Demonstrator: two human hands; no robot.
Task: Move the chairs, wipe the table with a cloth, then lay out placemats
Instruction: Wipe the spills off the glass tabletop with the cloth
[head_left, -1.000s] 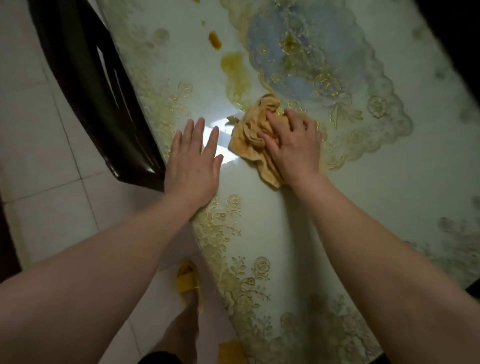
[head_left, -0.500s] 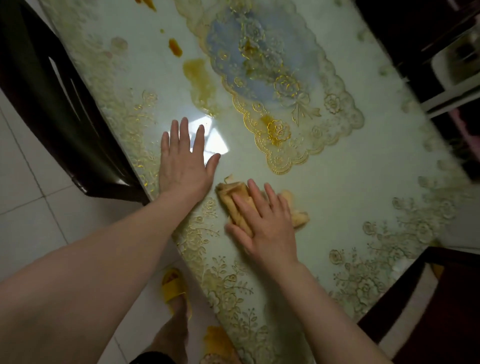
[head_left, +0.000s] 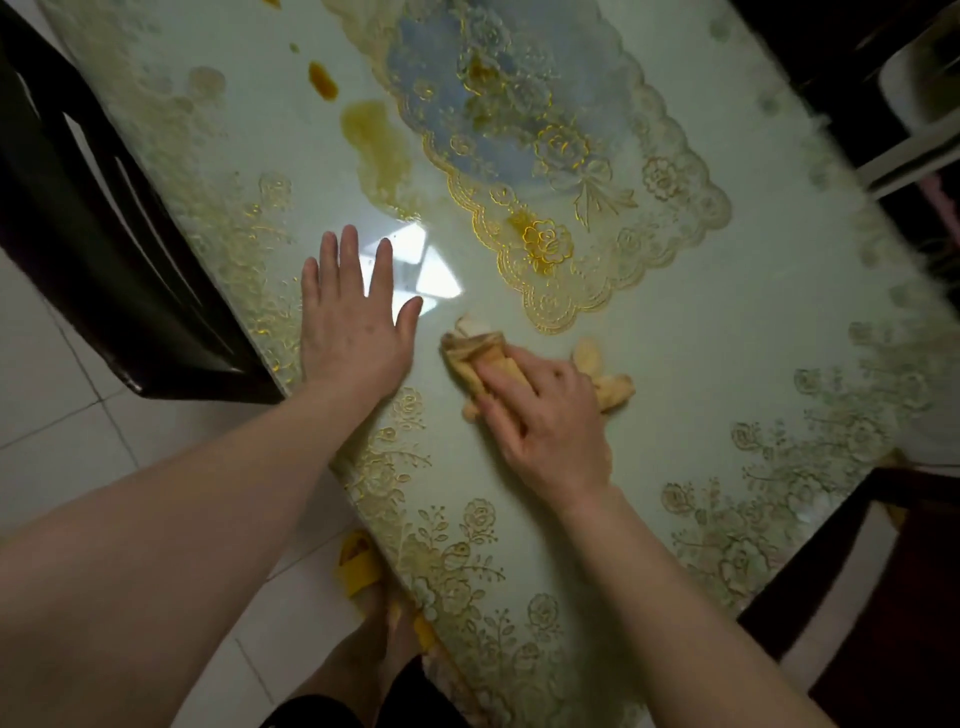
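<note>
1. My left hand (head_left: 358, 332) lay flat on the worktop (head_left: 701, 332), palm down, fingers spread and its grip released, holding nothing.
2. My right hand (head_left: 545, 415) pressed down on the cloth (head_left: 478, 353), its grip bearing flat on the bunched yellow fabric rather than clenched round it; folds of the cloth stuck out past my fingertips on one side and beyond the hand on the other.
3. The cloth sat on the worktop just beside my left hand, apart from it, near the scalloped corner of the gold-edged blue placemat (head_left: 545, 156) but not touching it.
4. A large brownish-yellow stain (head_left: 379, 150) spread beside the placemat's edge, with a smaller, darker spot (head_left: 323, 80) farther away from me.
5. A bright reflection of light (head_left: 421, 270) shone on the worktop just beyond my left fingers.
6. A dark chair (head_left: 104, 234) stood against the worktop's left edge, and another dark chair frame (head_left: 831, 571) stood at the lower right.
7. Below the worktop's edge I could see my foot in a yellow slipper (head_left: 358, 566) on the pale tiled floor (head_left: 62, 441).
</note>
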